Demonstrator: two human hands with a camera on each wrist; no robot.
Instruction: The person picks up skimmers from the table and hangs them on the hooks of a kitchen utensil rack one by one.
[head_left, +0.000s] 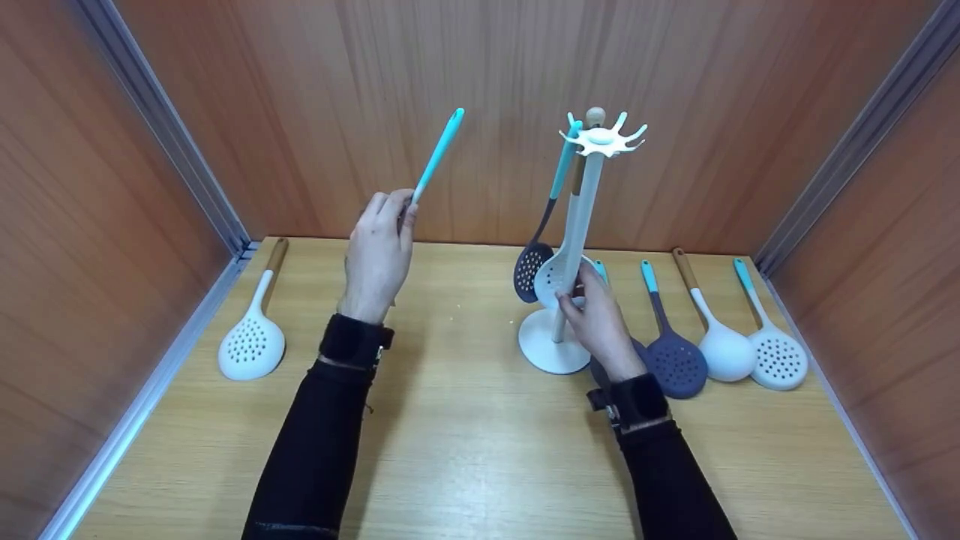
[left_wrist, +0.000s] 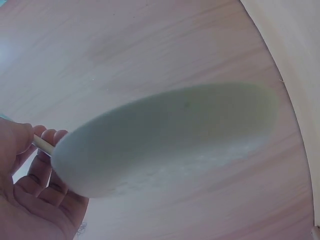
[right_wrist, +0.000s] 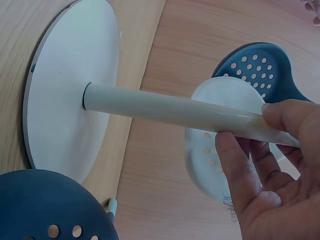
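Note:
My left hand [head_left: 379, 244] holds a white cooking utensil by its turquoise handle [head_left: 440, 154], raised left of the stand. In the left wrist view the utensil's broad white head [left_wrist: 170, 135] is seen side-on and blurred, thumb and fingers around its shaft. My right hand [head_left: 596, 319] grips the lower post [right_wrist: 150, 107] of a white utensil stand [head_left: 592, 195], which tilts with its round base [head_left: 536, 349] low. From the stand's hooks [head_left: 606, 141] hang a dark skimmer [head_left: 531, 274] with a turquoise handle and a white skimmer [head_left: 550, 281], partly behind the post.
At right lie a dark perforated turner [head_left: 677, 367], a white ladle [head_left: 727, 354] with wooden handle and a white skimmer [head_left: 780, 360]. Another dark utensil [right_wrist: 55, 210] is partly behind my right hand. A white skimmer [head_left: 253, 345] lies far left. Wooden walls [head_left: 480, 90] enclose the table.

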